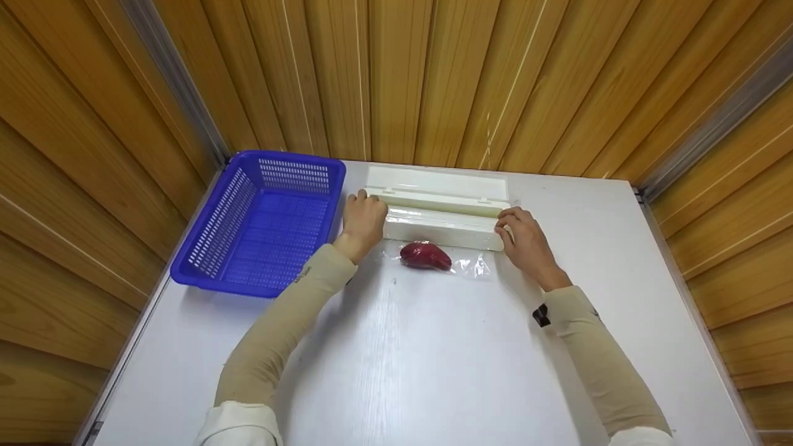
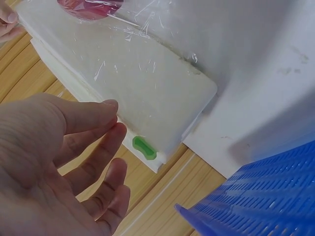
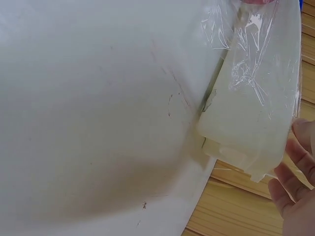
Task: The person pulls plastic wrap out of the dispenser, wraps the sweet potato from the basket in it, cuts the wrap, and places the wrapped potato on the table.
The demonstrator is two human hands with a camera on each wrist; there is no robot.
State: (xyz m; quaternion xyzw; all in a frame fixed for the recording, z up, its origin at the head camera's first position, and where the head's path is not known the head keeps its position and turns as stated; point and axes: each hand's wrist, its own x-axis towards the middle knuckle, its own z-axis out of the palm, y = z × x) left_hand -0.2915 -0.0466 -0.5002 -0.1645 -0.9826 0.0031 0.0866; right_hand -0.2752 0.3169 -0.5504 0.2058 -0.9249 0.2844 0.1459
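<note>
A long white cling film dispenser (image 1: 443,232) lies on the table with its lid (image 1: 437,181) raised at the back. Clear cling film (image 1: 476,266) stretches over its front and onto the tabletop. A glossy dark red, oblong fruit or vegetable (image 1: 425,256) lies at the film, in front of the box; its kind is unclear. At the box's left end, my left hand (image 1: 364,220) pinches the film's edge between thumb and fingertips, the other fingers loosely bent. My right hand (image 1: 525,238) pinches at the right end, its fingertips partly hidden in the right wrist view.
A blue plastic basket (image 1: 337,186) with slotted sides stands left of the dispenser, close to my left hand. A green slider (image 2: 144,147) shows on the dispenser's left end. Wood-panelled walls (image 1: 396,80) border the white table (image 1: 446,359).
</note>
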